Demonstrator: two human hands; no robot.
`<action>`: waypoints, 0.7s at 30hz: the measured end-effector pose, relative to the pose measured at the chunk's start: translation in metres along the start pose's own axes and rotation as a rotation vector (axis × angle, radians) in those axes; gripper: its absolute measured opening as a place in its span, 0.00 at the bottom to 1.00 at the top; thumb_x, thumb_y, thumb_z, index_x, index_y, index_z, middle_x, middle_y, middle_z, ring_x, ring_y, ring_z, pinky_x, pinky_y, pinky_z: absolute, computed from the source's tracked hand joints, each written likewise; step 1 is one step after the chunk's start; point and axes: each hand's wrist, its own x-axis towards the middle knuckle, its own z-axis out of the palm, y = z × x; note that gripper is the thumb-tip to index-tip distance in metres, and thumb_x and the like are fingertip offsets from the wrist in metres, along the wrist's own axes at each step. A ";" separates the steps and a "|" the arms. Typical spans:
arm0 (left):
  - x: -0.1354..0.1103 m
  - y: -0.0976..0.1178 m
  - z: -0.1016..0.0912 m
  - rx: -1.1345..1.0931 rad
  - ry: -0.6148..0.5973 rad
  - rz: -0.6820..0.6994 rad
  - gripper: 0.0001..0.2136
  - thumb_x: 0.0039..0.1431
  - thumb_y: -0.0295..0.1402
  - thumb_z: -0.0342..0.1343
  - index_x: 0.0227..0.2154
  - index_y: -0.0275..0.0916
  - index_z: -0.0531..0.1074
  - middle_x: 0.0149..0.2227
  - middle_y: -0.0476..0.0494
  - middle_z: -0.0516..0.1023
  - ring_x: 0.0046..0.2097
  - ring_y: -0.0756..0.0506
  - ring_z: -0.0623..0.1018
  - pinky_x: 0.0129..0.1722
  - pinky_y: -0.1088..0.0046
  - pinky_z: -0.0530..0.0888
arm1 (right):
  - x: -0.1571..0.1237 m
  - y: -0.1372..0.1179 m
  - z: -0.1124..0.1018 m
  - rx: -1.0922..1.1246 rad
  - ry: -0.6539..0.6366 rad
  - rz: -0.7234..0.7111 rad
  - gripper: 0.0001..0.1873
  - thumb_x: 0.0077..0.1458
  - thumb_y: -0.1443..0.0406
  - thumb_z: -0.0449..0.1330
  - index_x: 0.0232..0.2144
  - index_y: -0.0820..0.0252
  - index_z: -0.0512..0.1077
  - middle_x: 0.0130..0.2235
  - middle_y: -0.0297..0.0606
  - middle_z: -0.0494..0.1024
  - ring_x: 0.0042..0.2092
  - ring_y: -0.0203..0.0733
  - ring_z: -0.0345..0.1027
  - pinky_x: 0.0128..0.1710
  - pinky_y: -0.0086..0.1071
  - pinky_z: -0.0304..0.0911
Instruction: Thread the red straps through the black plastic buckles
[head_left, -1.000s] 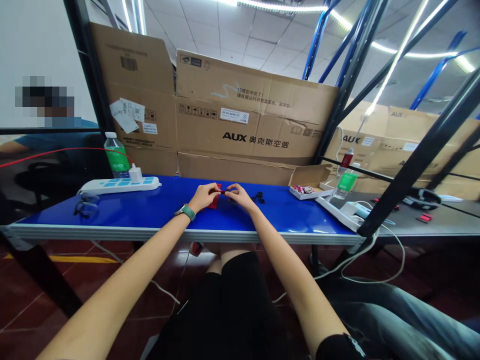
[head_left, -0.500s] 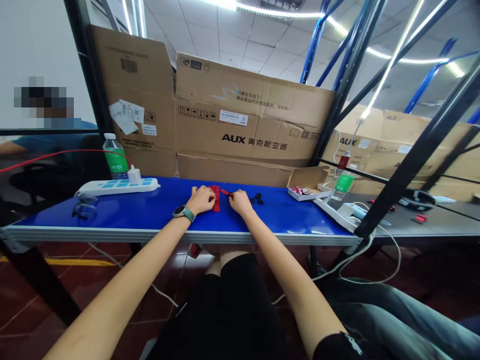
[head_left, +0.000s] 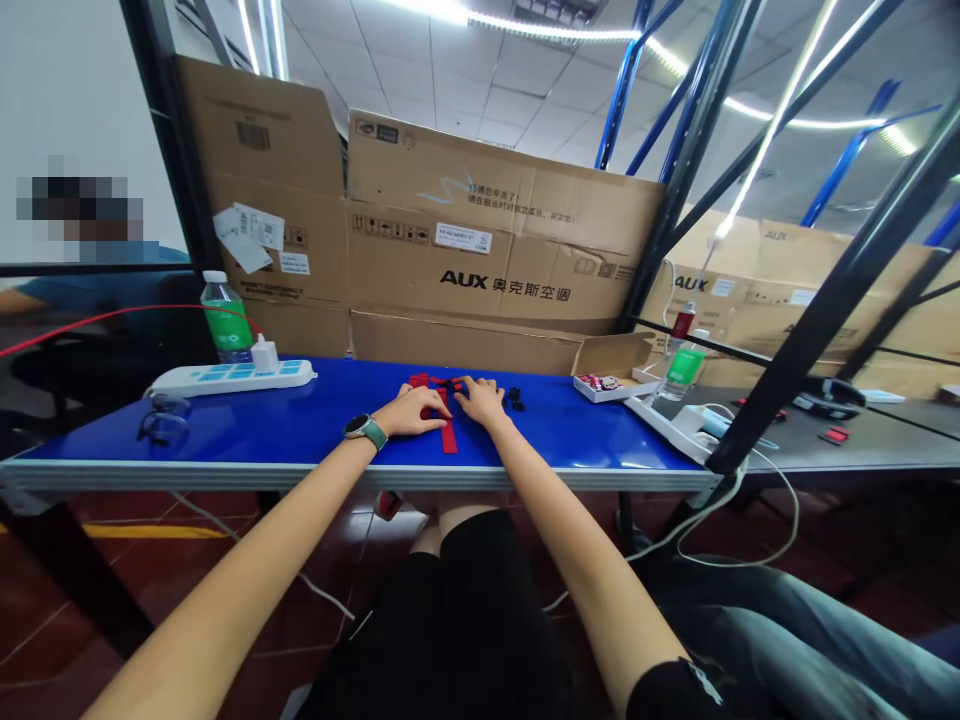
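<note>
My left hand (head_left: 411,412) wears a watch on a green band. Its thumb and fingers close on a flat red strap (head_left: 449,438), whose free end points toward the table's front edge. My right hand (head_left: 482,402) is just to the right, its fingertips closed on the far part of the strap at a small black piece (head_left: 451,386). The fingers partly hide this spot, so the exact join cannot be made out. More red strap (head_left: 420,380) shows beyond my left fingers. Several small black parts (head_left: 516,399) lie right of my right hand.
On the blue table (head_left: 262,425) are eyeglasses (head_left: 165,422), a white power strip (head_left: 232,376) and a green-labelled bottle (head_left: 227,318) at left. An open box (head_left: 611,388) of small things and another bottle (head_left: 682,368) stand at right. Cardboard (head_left: 495,250) walls the back.
The red strap has turned and slid nearer the front edge, with more of it showing below my left hand. My right hand has moved slightly left and its fingers reach further forward.
</note>
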 end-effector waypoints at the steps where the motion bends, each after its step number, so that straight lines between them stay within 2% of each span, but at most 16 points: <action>1: 0.000 0.000 0.001 -0.015 -0.008 0.008 0.12 0.58 0.46 0.61 0.39 0.48 0.83 0.44 0.43 0.82 0.48 0.39 0.77 0.53 0.63 0.63 | 0.004 -0.002 0.000 -0.005 0.000 -0.008 0.27 0.66 0.52 0.53 0.64 0.48 0.63 0.59 0.52 0.71 0.61 0.61 0.58 0.57 0.56 0.54; 3: 0.000 0.001 0.001 -0.030 -0.022 0.028 0.12 0.59 0.45 0.60 0.39 0.48 0.83 0.43 0.43 0.82 0.47 0.40 0.77 0.52 0.63 0.63 | 0.015 -0.008 0.001 -0.026 -0.028 -0.021 0.26 0.66 0.54 0.53 0.65 0.46 0.62 0.58 0.51 0.72 0.61 0.59 0.58 0.57 0.55 0.53; 6: 0.000 0.001 0.001 0.005 -0.049 0.023 0.12 0.60 0.45 0.58 0.40 0.48 0.82 0.42 0.44 0.82 0.46 0.40 0.76 0.53 0.62 0.62 | 0.033 -0.019 0.003 -0.058 -0.095 -0.020 0.22 0.66 0.59 0.55 0.61 0.45 0.67 0.58 0.47 0.73 0.62 0.58 0.58 0.58 0.54 0.53; 9: 0.000 0.004 -0.001 0.080 -0.086 -0.013 0.14 0.61 0.45 0.58 0.44 0.47 0.80 0.44 0.44 0.82 0.48 0.40 0.76 0.54 0.59 0.61 | 0.048 -0.028 0.008 -0.067 -0.103 0.018 0.20 0.65 0.56 0.56 0.57 0.48 0.71 0.59 0.47 0.73 0.63 0.58 0.56 0.60 0.55 0.51; 11: -0.001 0.006 -0.002 0.101 -0.100 -0.012 0.15 0.61 0.46 0.58 0.46 0.46 0.79 0.47 0.43 0.81 0.50 0.39 0.75 0.55 0.59 0.60 | 0.055 -0.030 0.010 -0.043 -0.101 0.042 0.20 0.68 0.54 0.52 0.57 0.51 0.73 0.59 0.48 0.73 0.64 0.58 0.57 0.60 0.56 0.50; 14: -0.001 0.009 -0.004 0.095 -0.103 0.018 0.16 0.62 0.45 0.57 0.49 0.48 0.78 0.49 0.44 0.81 0.51 0.39 0.74 0.54 0.59 0.59 | 0.061 -0.019 0.008 -0.012 -0.076 0.086 0.23 0.71 0.60 0.43 0.58 0.53 0.72 0.58 0.50 0.74 0.61 0.56 0.62 0.59 0.58 0.53; 16: -0.001 0.011 -0.004 0.087 -0.110 0.033 0.13 0.63 0.42 0.56 0.48 0.50 0.79 0.50 0.46 0.81 0.52 0.39 0.74 0.54 0.59 0.59 | 0.065 -0.004 0.005 -0.067 -0.007 0.105 0.23 0.68 0.66 0.47 0.61 0.54 0.69 0.60 0.51 0.71 0.62 0.56 0.61 0.60 0.56 0.54; 17: 0.000 0.012 -0.004 0.080 -0.114 0.040 0.12 0.64 0.40 0.55 0.47 0.50 0.80 0.50 0.46 0.81 0.53 0.39 0.73 0.54 0.59 0.59 | 0.066 0.004 0.003 -0.098 -0.025 0.086 0.25 0.65 0.68 0.51 0.62 0.52 0.67 0.63 0.51 0.69 0.64 0.56 0.59 0.60 0.54 0.55; 19: 0.000 0.014 -0.004 0.056 -0.117 0.052 0.12 0.65 0.38 0.54 0.45 0.51 0.81 0.50 0.47 0.81 0.54 0.39 0.73 0.55 0.59 0.58 | 0.069 0.020 0.002 -0.136 -0.142 -0.034 0.28 0.63 0.71 0.54 0.63 0.48 0.67 0.64 0.48 0.68 0.65 0.54 0.58 0.61 0.50 0.57; 21: 0.001 0.017 -0.005 0.026 -0.123 0.050 0.11 0.65 0.41 0.55 0.44 0.49 0.81 0.49 0.47 0.82 0.54 0.40 0.73 0.55 0.60 0.58 | 0.071 0.032 0.003 -0.131 -0.226 -0.114 0.27 0.61 0.73 0.55 0.60 0.49 0.70 0.61 0.45 0.72 0.62 0.49 0.65 0.59 0.41 0.60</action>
